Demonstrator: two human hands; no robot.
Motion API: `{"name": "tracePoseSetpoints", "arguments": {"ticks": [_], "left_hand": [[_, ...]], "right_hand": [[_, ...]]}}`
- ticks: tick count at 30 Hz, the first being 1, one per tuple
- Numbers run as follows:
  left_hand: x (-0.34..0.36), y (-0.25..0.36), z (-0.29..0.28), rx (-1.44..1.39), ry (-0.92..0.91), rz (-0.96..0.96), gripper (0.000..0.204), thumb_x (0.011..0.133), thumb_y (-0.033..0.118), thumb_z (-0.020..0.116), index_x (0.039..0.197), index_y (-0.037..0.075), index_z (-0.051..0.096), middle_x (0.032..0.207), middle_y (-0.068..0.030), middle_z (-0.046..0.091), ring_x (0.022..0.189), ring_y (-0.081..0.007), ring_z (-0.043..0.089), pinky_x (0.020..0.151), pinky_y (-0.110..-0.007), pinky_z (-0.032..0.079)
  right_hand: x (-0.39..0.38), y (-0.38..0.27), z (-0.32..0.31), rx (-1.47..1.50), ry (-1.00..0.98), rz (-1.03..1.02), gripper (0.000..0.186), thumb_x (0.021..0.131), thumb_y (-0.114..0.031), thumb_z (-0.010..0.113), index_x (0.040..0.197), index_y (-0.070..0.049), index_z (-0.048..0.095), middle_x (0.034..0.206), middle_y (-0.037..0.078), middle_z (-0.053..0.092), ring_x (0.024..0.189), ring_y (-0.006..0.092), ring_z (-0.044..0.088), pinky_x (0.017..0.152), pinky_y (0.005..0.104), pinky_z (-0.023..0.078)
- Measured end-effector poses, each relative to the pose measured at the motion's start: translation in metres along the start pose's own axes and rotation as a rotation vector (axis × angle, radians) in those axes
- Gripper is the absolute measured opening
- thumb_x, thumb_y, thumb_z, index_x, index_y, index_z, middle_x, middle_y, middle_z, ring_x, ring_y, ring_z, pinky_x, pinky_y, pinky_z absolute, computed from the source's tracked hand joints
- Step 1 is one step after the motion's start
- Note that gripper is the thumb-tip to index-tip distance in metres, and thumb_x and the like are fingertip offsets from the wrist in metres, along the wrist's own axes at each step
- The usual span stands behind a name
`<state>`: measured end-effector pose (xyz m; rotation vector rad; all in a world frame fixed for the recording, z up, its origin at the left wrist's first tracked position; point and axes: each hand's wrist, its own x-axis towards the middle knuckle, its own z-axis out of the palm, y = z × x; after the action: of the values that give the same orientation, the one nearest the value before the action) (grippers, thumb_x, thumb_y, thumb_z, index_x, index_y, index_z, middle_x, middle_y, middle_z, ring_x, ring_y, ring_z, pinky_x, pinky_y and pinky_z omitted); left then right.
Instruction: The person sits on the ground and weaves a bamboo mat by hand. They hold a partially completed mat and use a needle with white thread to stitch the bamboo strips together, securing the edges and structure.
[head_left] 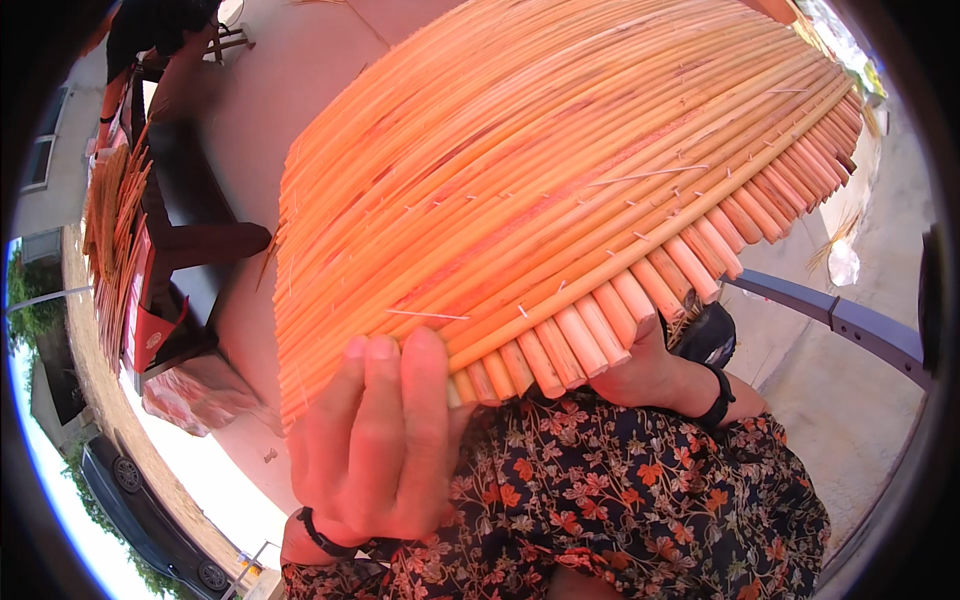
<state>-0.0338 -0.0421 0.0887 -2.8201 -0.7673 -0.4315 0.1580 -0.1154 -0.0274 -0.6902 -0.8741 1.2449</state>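
A wide panel of reeds (540, 180), orange-tan and laid side by side, is held up in front of me. Short white strands of thread or wire show in rows across it. One long reed (650, 240) runs along the near border, over a row of thick cut ends. My left hand (385, 440) is closed on the near left corner, its fingertips pressed flat on the top face and its thumb out of sight. Under the cut ends, my right hand (650, 375) grips the panel from below; its fingers are mostly hidden.
At the left stands a dark bench or frame (190, 240) with a bundle of thin reeds (115, 200) on it. A person (155, 40) is at the upper left. A dark metal bar (830, 315) crosses at the right. A parked car (140, 510) shows at the lower left.
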Motion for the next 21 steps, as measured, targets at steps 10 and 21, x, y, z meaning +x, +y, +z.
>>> {"name": "tracePoseSetpoints", "arguments": {"ticks": [10, 21], "left_hand": [[0.002, -0.003, 0.007, 0.048, 0.063, 0.033, 0.021, 0.090, 0.015, 0.066, 0.103, 0.002, 0.076, 0.101, -0.0114, 0.069, 0.086, -0.0257, 0.070, 0.061, -0.029, 0.052], [0.001, -0.003, -0.005, -0.006, -0.072, 0.056, 0.035, 0.095, 0.016, 0.065, 0.115, -0.013, 0.066, 0.110, -0.0217, 0.067, 0.092, -0.0357, 0.068, 0.078, -0.040, 0.058]], "right_hand": [[-0.007, -0.013, 0.000, -0.122, -0.001, 0.180, 0.036, 0.096, -0.003, 0.059, 0.132, -0.002, 0.056, 0.130, 0.008, 0.060, 0.122, 0.0195, 0.056, 0.105, 0.0369, 0.044], [-0.031, 0.014, -0.024, -1.779, -0.645, -0.258, 0.053, 0.082, -0.010, 0.063, 0.134, -0.001, 0.057, 0.136, 0.014, 0.058, 0.130, 0.0271, 0.054, 0.114, 0.0429, 0.037]]}}
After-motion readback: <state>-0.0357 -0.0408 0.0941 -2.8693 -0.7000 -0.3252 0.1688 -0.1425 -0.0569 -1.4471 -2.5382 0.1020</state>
